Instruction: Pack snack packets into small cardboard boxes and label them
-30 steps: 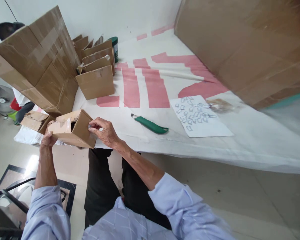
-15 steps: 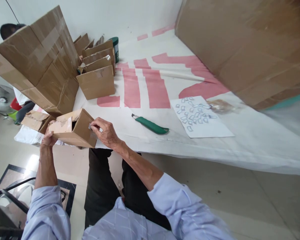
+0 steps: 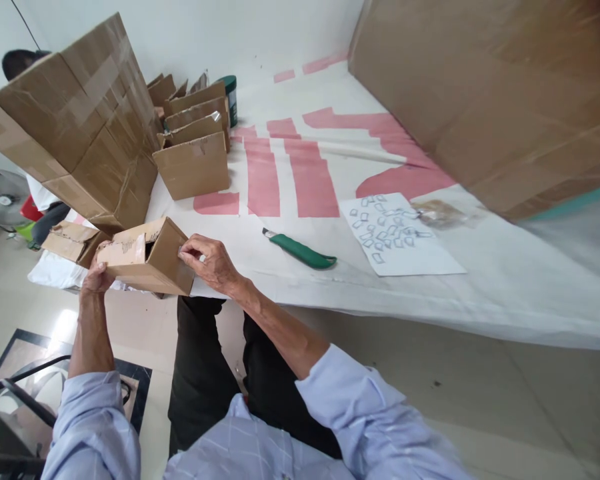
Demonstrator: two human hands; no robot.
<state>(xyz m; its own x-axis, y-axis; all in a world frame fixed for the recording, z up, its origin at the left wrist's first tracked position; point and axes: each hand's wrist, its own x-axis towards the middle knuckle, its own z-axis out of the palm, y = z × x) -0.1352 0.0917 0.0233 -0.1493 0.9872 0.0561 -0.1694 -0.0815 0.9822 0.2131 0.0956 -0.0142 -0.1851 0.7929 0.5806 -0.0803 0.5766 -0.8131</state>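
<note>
A small cardboard box (image 3: 153, 263) rests at the table's front left edge, its top flaps slightly gapped. My left hand (image 3: 98, 270) is closed around the box's left end. At the right end face, my right hand (image 3: 211, 262) pinches with thumb and forefinger against the cardboard. Whatever lies between those fingertips is too small and hidden to name. A green-handled utility knife (image 3: 303, 251) lies on the table to the right of my right hand, its blade end pointing left.
A large taped carton (image 3: 80, 113) stands at the left, with several open cardboard boxes (image 3: 193, 163) beside it. A paper sheet with pen drawings (image 3: 395, 233) lies right of the knife. Another big carton (image 3: 480, 100) fills the upper right. A person's head (image 3: 17, 63) shows behind the left carton.
My right fingertips have shifted very slightly on the box's end face, and the small greyish bit seen at them earlier is now harder to see. The left hand and box stay put.
</note>
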